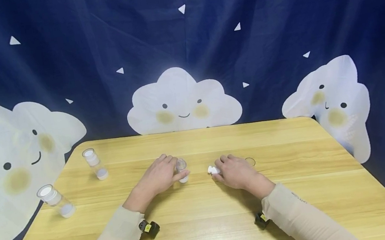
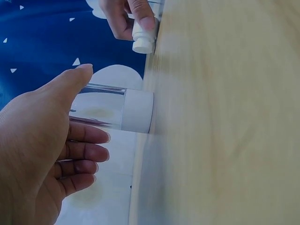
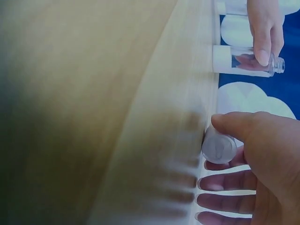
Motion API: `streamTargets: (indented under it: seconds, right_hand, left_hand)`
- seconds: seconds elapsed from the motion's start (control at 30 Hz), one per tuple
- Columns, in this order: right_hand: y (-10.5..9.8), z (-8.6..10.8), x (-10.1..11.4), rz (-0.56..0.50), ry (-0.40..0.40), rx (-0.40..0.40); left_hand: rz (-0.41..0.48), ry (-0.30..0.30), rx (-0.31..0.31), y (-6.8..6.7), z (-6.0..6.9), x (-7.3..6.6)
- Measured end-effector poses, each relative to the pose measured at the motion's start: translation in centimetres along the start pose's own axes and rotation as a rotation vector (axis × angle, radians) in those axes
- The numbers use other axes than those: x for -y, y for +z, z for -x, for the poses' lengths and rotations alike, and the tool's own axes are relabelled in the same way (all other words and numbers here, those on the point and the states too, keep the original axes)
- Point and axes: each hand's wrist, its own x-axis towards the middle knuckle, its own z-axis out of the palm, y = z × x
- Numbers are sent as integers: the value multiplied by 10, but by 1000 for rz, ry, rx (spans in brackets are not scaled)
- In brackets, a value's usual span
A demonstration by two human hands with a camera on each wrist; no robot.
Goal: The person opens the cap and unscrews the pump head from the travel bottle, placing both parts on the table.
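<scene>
You seemed to be fitting parts together: your left hand [image 1: 158, 174] had its fingers around the clear bottle [image 2: 115, 108], upright on the wood-grain bench [image 1: 292, 143]; your right hand's [image 1: 237, 172] fingers gripped a white fitting [image 1: 212, 170] nearby. Next probably called for steadying the bottle beneath it. Two white-topped bottles [image 1: 94, 164] [image 1: 56, 201] stood leftward; a navy cloud-print curtain [image 1: 188, 34] hung behind.

Head cam: high, looking forward-down over table [image 1: 206, 220]. Wrist cams [image 1: 152, 229]: close, rolled sideways, both catching clear bottle [image 2: 112, 108].
</scene>
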Motion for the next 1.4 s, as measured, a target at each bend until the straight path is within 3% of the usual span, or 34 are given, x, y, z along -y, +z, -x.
streamTargets:
  seconds: [0.9,1.4]
  right_hand:
    - [-3,2,-2,-54,3,-51]
    - [-6,-1,-2,-61,36,-8]
  left_hand:
    - [61,-33,16,-5,1,4]
    - [78,-67,15,-13,6,8]
